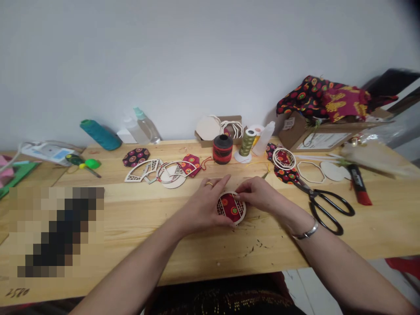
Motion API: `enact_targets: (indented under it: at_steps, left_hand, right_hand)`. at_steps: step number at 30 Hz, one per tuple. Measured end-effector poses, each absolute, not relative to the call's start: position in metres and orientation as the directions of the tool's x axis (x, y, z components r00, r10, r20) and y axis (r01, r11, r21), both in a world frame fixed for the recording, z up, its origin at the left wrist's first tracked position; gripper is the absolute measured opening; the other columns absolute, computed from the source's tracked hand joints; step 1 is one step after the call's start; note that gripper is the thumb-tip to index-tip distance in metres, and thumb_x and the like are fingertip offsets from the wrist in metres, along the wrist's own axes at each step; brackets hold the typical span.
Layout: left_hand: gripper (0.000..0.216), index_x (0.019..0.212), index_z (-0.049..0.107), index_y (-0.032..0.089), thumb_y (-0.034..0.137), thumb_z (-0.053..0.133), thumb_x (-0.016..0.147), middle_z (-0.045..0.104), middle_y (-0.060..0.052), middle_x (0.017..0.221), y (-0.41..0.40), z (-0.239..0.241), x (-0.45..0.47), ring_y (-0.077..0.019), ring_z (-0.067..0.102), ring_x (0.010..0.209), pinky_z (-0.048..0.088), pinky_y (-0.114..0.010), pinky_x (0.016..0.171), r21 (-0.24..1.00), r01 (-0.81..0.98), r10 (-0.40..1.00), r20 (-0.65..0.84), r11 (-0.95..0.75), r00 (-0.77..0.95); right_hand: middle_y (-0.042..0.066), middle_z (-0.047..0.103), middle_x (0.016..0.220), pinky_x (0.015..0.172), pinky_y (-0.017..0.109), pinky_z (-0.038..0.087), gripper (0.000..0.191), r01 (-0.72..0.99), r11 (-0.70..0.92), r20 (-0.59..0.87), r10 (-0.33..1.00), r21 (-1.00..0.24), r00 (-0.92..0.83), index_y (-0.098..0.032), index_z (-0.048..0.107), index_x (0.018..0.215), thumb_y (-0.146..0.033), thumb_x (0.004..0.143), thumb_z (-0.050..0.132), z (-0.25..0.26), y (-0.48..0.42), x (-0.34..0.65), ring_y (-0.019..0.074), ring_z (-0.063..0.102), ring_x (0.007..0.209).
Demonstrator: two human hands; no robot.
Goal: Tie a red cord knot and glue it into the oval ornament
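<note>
Near the picture's centre, the bare left hand (208,204) is curving around a round, pale lattice disc (241,211) showing dark red patterned fabric (231,208); the bare right hand (256,194) is touching its upper edge. Black-handled scissors (313,193) are lying at centre right.

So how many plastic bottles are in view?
3: at back left, a teal-capped bottle and, left of it, a cloudy bottle; right of the olive spool, a third bottle.
</note>
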State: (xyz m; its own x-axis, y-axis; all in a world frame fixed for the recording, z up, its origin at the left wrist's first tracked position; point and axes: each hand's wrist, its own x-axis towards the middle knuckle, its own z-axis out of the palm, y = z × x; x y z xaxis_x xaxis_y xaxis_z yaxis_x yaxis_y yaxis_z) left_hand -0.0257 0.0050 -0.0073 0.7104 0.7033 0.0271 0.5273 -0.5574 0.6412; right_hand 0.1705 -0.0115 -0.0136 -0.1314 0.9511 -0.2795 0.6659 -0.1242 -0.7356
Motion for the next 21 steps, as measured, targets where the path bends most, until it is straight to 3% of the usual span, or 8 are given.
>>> enact_targets:
  at_steps: [2, 5, 9, 13, 21]
  left_hand:
    - [0.117, 0.145, 0.019, 0.018, 0.059, 0.075, 0.05, 0.043, -0.017, 0.136, 0.0015, -0.0077, -0.0256, -0.0348, 0.034, 0.124, 0.032, -0.05, 0.101, 0.601, 0.549, 0.681, -0.012, -0.581, 0.733]
    - [0.113, 0.145, 0.016, 0.015, 0.059, 0.071, 0.057, 0.039, -0.019, 0.138, -0.0012, -0.0078, -0.0252, -0.0338, 0.033, 0.125, 0.032, -0.049, 0.102, 0.582, 0.585, 0.698, -0.042, -0.564, 0.715]
    - [0.093, 0.137, 0.034, 0.012, 0.059, 0.066, 0.064, 0.04, -0.018, 0.135, -0.002, -0.0037, -0.0249, -0.0308, 0.037, 0.124, 0.034, -0.045, 0.102, 0.583, 0.606, 0.739, -0.014, -0.541, 0.673]
    - [0.073, 0.123, 0.05, 0.013, 0.049, 0.071, 0.063, 0.048, -0.014, 0.125, -0.0037, -0.0034, -0.0232, -0.0285, 0.043, 0.115, 0.038, -0.042, 0.099, 0.547, 0.565, 0.694, 0.041, -0.618, 0.719]
    - [0.057, 0.115, 0.055, 0.016, 0.037, 0.073, 0.065, 0.048, -0.01, 0.12, -0.0042, -0.0117, -0.02, -0.0259, 0.047, 0.107, 0.042, -0.04, 0.094, 0.571, 0.542, 0.672, 0.023, -0.617, 0.741]
  right_hand:
    - [0.004, 0.07, 0.067, 0.052, 0.024, 0.038, 0.012, 0.674, -0.129, -0.284, 0.951, -0.727, -0.124, -0.015, 0.073, 0.072, -0.022, 0.069, 0.064, -0.0127, -0.0112, 0.17, 0.0132, 0.056, 0.059]
    - [0.004, 0.069, 0.064, 0.051, 0.024, 0.037, 0.014, 0.678, -0.137, -0.292, 0.949, -0.722, -0.119, -0.014, 0.073, 0.073, -0.024, 0.071, 0.064, -0.0114, -0.0109, 0.1694, 0.0125, 0.055, 0.056]
    - [0.004, 0.068, 0.063, 0.051, 0.024, 0.037, 0.013, 0.69, -0.148, -0.298, 0.949, -0.709, -0.103, -0.014, 0.073, 0.073, -0.023, 0.071, 0.064, -0.0111, -0.0106, 0.1696, 0.0122, 0.054, 0.056]
    - [0.004, 0.07, 0.067, 0.053, 0.024, 0.038, 0.014, 0.71, -0.143, -0.294, 0.951, -0.689, -0.095, -0.015, 0.073, 0.075, -0.026, 0.071, 0.065, -0.0129, -0.0104, 0.1705, 0.0136, 0.057, 0.059]
    - [0.005, 0.072, 0.074, 0.055, 0.024, 0.04, 0.015, 0.749, -0.101, -0.269, 0.957, -0.655, -0.106, -0.018, 0.074, 0.078, -0.027, 0.074, 0.063, -0.0125, -0.0114, 0.1696, 0.0147, 0.06, 0.064]
